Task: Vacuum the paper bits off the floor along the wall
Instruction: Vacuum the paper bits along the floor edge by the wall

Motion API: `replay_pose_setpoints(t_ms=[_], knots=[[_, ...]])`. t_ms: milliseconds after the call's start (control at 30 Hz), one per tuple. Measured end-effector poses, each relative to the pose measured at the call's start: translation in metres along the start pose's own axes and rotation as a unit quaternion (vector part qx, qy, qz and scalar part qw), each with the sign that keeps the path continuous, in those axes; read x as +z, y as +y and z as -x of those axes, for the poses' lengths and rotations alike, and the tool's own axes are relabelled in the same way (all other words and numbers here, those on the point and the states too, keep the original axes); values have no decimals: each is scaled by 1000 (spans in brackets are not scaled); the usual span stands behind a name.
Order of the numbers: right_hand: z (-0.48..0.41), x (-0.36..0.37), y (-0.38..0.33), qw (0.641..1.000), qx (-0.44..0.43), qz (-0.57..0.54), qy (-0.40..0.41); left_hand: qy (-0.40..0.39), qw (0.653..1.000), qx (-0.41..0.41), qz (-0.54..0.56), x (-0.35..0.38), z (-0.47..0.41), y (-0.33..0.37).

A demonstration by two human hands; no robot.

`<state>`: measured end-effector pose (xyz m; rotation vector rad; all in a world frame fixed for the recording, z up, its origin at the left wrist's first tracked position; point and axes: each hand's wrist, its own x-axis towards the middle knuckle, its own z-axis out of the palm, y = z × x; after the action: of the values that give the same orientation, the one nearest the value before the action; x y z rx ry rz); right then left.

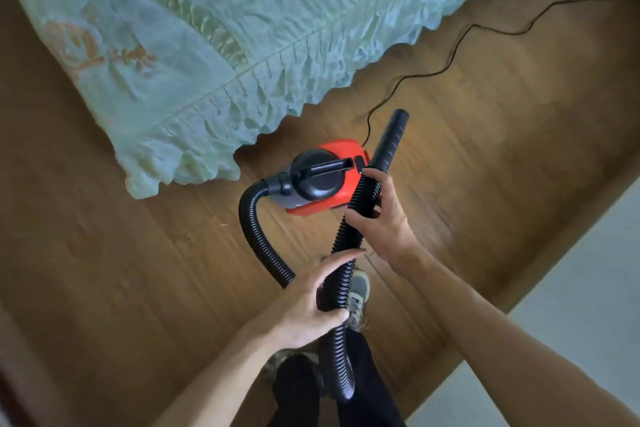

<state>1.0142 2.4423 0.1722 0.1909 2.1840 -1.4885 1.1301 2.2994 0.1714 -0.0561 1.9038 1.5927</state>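
Observation:
A small red and black vacuum cleaner (322,177) stands on the wooden floor (485,156) beside the bed corner. Its black ribbed hose (254,239) loops from the left of the body down toward my legs and back up. My right hand (381,218) grips the hose just below the smooth black nozzle tube (393,140), which points up and away. My left hand (311,305) holds the hose lower down, fingers partly wrapped around it. No paper bits are visible.
A bed with a pale green ruffled cover (207,45) fills the upper left. A thin black power cord (460,42) snakes across the floor to the upper right. A pale wall (571,322) runs along the lower right. My shoe (358,298) shows below the hose.

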Motion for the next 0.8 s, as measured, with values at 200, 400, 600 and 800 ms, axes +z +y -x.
replay_pose_setpoints(t_ms=[200, 400, 600, 800], knots=[[-5, -39, 22, 998, 41, -39, 23, -12, 1000, 0, -15, 25, -28, 13], [-16, -74, 46, 993, 85, -72, 34, -53, 998, -29, -21, 44, -58, 24], [-28, -104, 75, 983, 131, -121, 43, -115, 992, -51, -31, 63, -91, 36], [-46, -129, 102, 971, 171, -150, 72, -113, 987, -71, -87, 90, -129, 41]])
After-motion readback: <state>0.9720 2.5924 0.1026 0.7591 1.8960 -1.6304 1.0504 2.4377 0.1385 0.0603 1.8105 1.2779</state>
